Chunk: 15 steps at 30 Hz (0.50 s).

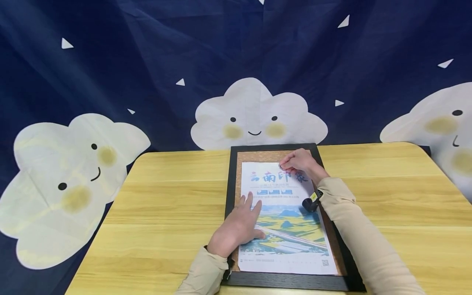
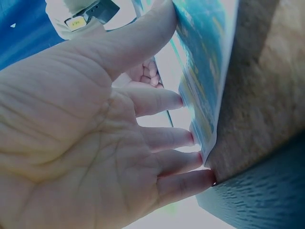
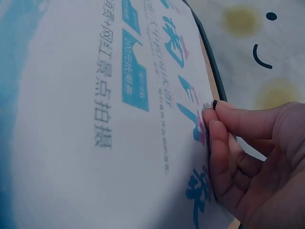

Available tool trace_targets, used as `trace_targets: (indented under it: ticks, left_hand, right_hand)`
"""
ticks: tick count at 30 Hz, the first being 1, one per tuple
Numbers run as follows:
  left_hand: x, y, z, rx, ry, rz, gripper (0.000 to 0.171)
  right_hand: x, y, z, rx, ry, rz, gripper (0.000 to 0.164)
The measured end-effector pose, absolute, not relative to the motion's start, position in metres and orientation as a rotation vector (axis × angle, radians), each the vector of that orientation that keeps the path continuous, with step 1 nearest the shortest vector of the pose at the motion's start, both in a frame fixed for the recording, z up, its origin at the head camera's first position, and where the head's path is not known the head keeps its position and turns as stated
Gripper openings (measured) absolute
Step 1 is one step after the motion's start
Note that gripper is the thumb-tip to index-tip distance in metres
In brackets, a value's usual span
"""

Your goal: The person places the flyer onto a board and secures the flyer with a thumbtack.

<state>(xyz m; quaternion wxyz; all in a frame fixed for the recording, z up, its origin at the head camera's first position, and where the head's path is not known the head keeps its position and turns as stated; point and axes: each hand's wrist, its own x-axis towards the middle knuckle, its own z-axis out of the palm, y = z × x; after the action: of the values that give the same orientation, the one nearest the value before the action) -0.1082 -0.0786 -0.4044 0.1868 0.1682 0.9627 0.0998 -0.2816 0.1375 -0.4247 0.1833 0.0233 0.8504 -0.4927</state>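
Note:
A printed poster [image 1: 284, 262] with blue lettering and a landscape lies on a framed cork board [image 1: 254, 156]. My left hand [image 1: 239, 223] rests on the poster's left side, fingers spread and straight. In the left wrist view, its fingertips [image 2: 190, 138] reach the poster's edge beside the bare cork. Near the poster's top edge, my right hand [image 1: 300, 160] pinches a small dark-headed thumbtack [image 3: 215, 104] between thumb and index finger. The tack's thin metal point meets the paper by the large lettering in the right wrist view.
The board's black frame [image 1: 287, 281] lies on a light wooden table [image 1: 166, 213]. Behind the table hangs a dark blue cloth [image 1: 158, 49] with smiling clouds and white triangles. A small black camera [image 1: 311, 203] sits on the right wrist, over the poster.

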Motion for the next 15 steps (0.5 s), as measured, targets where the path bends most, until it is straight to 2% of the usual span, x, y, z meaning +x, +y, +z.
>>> trace_targets:
  ticks: [15]
  left_hand:
    - [-0.1078, -0.078, -0.4031, 0.46, 2.704, 0.294, 0.086]
  right_hand:
    - [-0.2811, 0.1335, -0.4215, 0.033, 2.431, -1.339, 0.014]
